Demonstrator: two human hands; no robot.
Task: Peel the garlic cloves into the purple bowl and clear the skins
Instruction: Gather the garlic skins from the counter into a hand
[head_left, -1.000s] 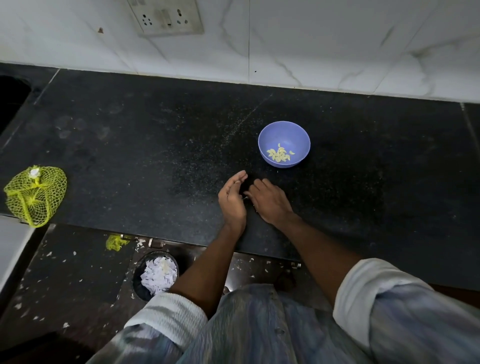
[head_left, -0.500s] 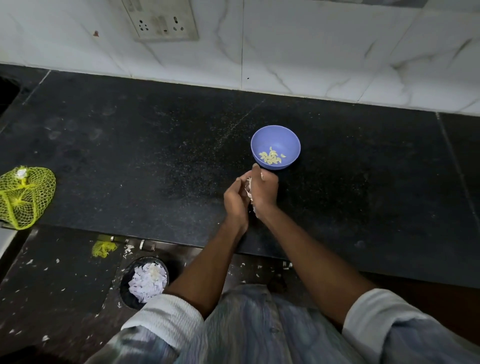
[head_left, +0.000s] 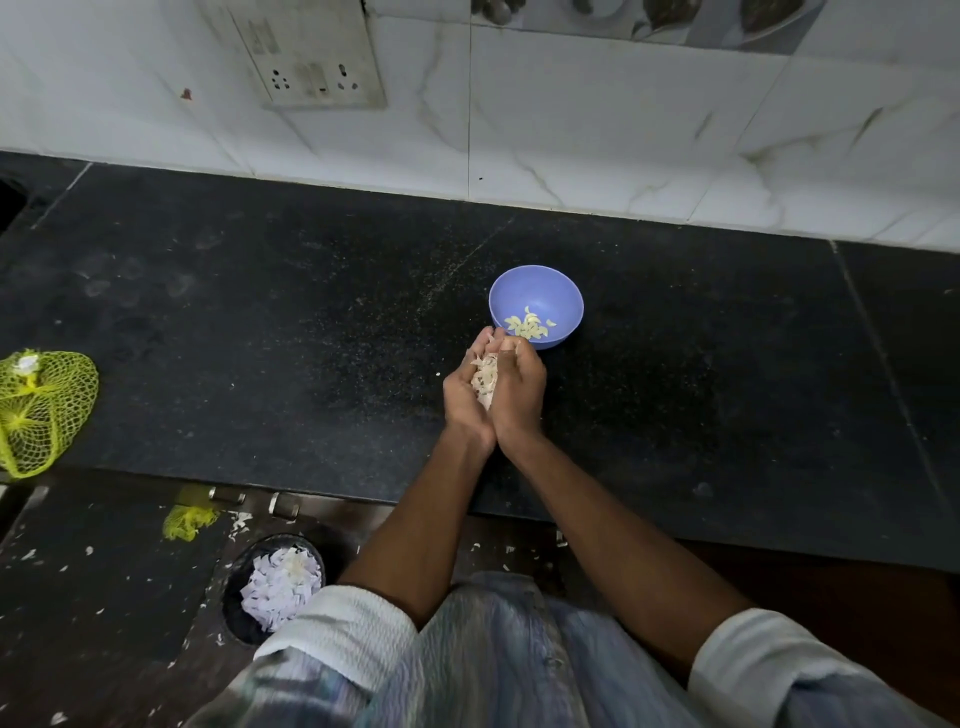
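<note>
The purple bowl (head_left: 536, 293) stands on the black counter (head_left: 260, 338) and holds several peeled garlic cloves (head_left: 529, 328). Just in front of it, my left hand (head_left: 465, 395) and my right hand (head_left: 519, 389) are cupped together, heels touching, raised above the counter. Between the two palms sits a heap of papery garlic skins (head_left: 484, 376). Fingers of both hands curl around the heap.
A yellow net bag (head_left: 44, 405) lies at the counter's left edge. Below the counter, on the floor, a dark bin (head_left: 272, 587) holds white scraps, with a yellow net scrap (head_left: 189, 519) and loose skin bits around it. A switch plate (head_left: 306, 57) is on the tiled wall.
My hands went from flat on the counter, sweeping skins together, to cupped and lifted with the heap of skins between them.
</note>
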